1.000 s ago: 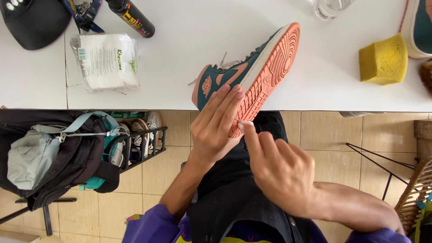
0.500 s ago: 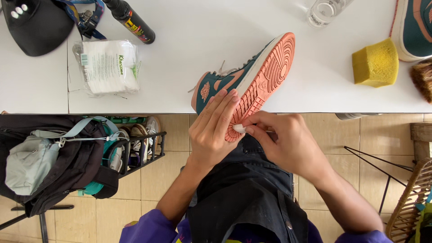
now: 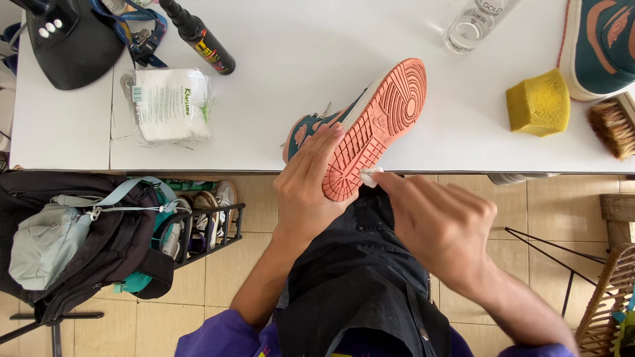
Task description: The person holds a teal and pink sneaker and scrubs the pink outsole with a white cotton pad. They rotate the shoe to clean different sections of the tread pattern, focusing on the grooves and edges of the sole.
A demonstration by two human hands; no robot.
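White tabletop (image 3: pixel 278 139) carried a sponge (image 3: pixel 539 104) and brush (image 3: pixel 612 125) at the right. At its near edge, the left hand (image 3: pixel 307 188) gripped a shoe (image 3: pixel 360 129), sole up. The right hand (image 3: pixel 440 221) pinched a small white wipe (image 3: pixel 369 177) against the sole's heel; cleaning seemed only partly done.

We see a teal sneaker (image 3: pixel 311 129) with a salmon-orange sole (image 3: pixel 377 125) ridged in rings and bars, and a small white wipe (image 3: pixel 369 177) at its heel. A yellow sponge (image 3: pixel 539 102), a tan-bristled brush (image 3: pixel 612 125), a white table (image 3: pixel 278 39), a black cap (image 3: pixel 79 49) and beige floor tiles (image 3: pixel 225 264) surround it.
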